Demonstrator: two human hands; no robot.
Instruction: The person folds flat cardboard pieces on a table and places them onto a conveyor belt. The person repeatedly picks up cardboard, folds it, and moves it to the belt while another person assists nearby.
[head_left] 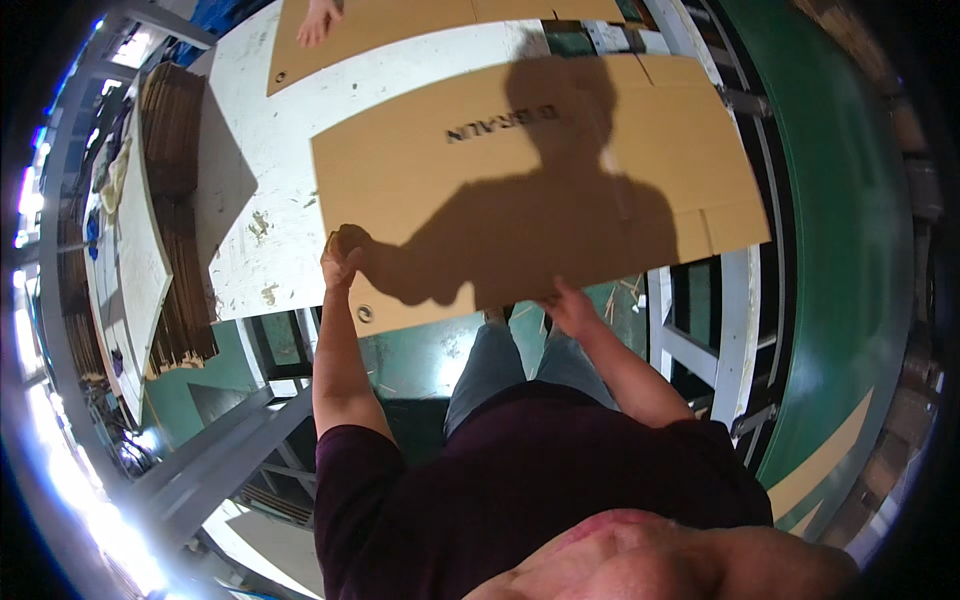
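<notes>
- Brown cardboard makes up the large flat sheet (430, 190) in hand, spread over the white tabletop (262, 150), with its near edge jutting out past it toward the person's body.
- Left hand (343, 260) is closed around the sheet's left edge, just above the near corner with the round mark (364, 314).
- Right hand (570, 306) holds the near edge further along, the thumb side up against the board and the fingers partly out of sight beneath it.
- By my reading, the step in hand is handling and lining up this sheet; from this steep angle I can't tell how much of it rests on the tabletop and how much the hands carry.
- Any shift from here would call for both hands moving together, so the broad panel neither twists nor bends along its score lines.
- Care seems due at the far side, where a second sheet (400, 35) lies near, with another person's hand (320, 20) on it.
</notes>
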